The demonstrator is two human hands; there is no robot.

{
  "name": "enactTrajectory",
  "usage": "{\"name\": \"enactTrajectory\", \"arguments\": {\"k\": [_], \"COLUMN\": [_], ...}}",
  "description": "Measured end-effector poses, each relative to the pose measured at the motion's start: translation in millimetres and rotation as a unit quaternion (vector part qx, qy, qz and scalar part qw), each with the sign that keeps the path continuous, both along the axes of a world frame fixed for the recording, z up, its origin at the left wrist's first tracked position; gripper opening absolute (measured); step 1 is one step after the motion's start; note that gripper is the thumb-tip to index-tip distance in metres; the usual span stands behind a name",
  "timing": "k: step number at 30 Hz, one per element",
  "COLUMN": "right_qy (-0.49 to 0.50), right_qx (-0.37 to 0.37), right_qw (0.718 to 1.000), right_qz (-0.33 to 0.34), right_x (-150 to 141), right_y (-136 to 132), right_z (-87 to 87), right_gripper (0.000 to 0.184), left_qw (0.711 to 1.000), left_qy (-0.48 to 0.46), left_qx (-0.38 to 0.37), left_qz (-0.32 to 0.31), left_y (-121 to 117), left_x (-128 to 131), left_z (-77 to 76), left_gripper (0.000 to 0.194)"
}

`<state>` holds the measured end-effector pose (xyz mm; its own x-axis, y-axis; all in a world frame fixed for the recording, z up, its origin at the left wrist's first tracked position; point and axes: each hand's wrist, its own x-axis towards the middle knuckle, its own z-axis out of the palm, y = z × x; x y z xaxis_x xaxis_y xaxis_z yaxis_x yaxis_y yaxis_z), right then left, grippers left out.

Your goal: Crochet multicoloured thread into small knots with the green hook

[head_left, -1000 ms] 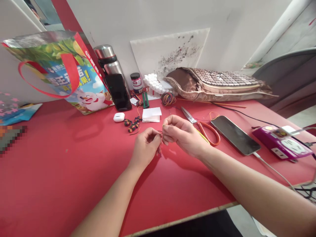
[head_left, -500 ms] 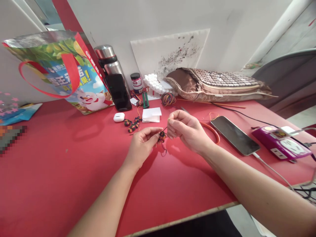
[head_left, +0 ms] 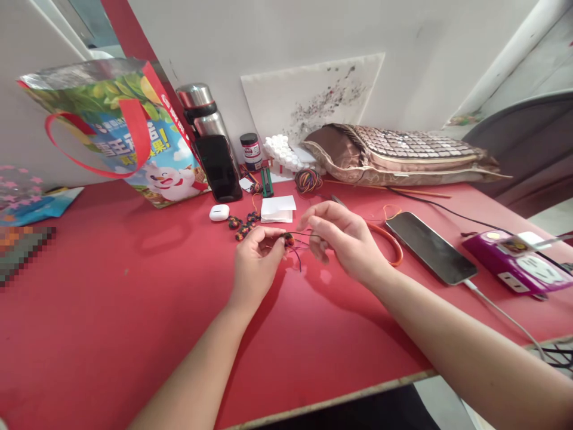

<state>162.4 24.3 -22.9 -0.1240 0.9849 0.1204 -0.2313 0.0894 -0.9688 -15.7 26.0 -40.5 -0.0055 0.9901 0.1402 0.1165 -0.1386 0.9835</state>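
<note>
My left hand (head_left: pixel 258 257) pinches a small knotted cord piece (head_left: pixel 287 240), dark with orange, red and green, between thumb and fingers. Thin cord ends stick out of it; one dark cord (head_left: pixel 300 261) hangs down and another runs right towards my right hand. My right hand (head_left: pixel 338 236) is just right of the piece, thumb and index finger apart, the other fingers loosely curled. The dark cord passes by its fingers, with no firm grip visible. A string of similar knotted balls (head_left: pixel 245 227) lies on the red table (head_left: pixel 147 334) behind my left hand.
Behind the hands are folded white paper (head_left: pixel 277 209), a white earphone case (head_left: pixel 219 212), a cord ball (head_left: pixel 308 180) and a green-handled tool (head_left: pixel 267 182). A propped phone (head_left: pixel 219 168), bag (head_left: pixel 120 131) and flask (head_left: pixel 206 116) stand left; a charging phone (head_left: pixel 431 246) and purple power strip (head_left: pixel 519 263) lie right.
My right thumb and index finger have parted from their pinch on the dark cord. The knotted piece in my left hand has turned slightly. The whole view has shifted a little.
</note>
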Motion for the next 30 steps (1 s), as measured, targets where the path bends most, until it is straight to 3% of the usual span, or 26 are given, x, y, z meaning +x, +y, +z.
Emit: {"name": "enactTrajectory", "arguments": {"k": [3, 6, 10, 14, 18, 22, 25, 30], "right_qy": [-0.045, -0.054, -0.081, -0.113, -0.121, -0.071, -0.064, -0.138], "right_qx": [-0.046, -0.063, -0.031, 0.022, 0.05, 0.023, 0.011, 0.046], "right_qw": [0.997, 0.996, 0.996, 0.993, 0.991, 0.997, 0.997, 0.989], "right_qz": [-0.049, -0.012, 0.039, 0.006, -0.032, 0.012, 0.034, -0.006], "right_x": [0, -2, -7, -8, -9, -7, -5, -6], "right_y": [4, 7, 3, 0, 2, 4, 3, -1], "right_z": [-4.0, -7.8, -9.9, -12.9, -15.5, -12.5, -8.6, -8.0], "right_gripper": [0.034, 0.038, 0.036, 0.019, 0.008, 0.011, 0.016, 0.015], "left_qw": [0.999, 0.991, 0.973, 0.981, 0.997, 0.998, 0.998, 1.0], "left_qy": [0.023, 0.063, 0.108, 0.099, 0.013, -0.06, -0.061, -0.001], "left_qx": [0.045, 0.12, 0.203, 0.164, 0.076, -0.009, -0.017, 0.018], "left_qz": [0.015, 0.015, 0.015, 0.015, 0.005, -0.025, -0.03, -0.012], "left_y": [-1, -3, -6, -11, -14, -11, -9, -9], "left_x": [-1, 0, 0, 2, 6, 5, 3, 2], "left_z": [-1.4, -3.0, -2.0, 5.4, 11.5, 12.2, 12.2, 11.9], "left_gripper": [0.009, 0.006, 0.005, 0.006, 0.006, 0.01, 0.011, 0.009]}}
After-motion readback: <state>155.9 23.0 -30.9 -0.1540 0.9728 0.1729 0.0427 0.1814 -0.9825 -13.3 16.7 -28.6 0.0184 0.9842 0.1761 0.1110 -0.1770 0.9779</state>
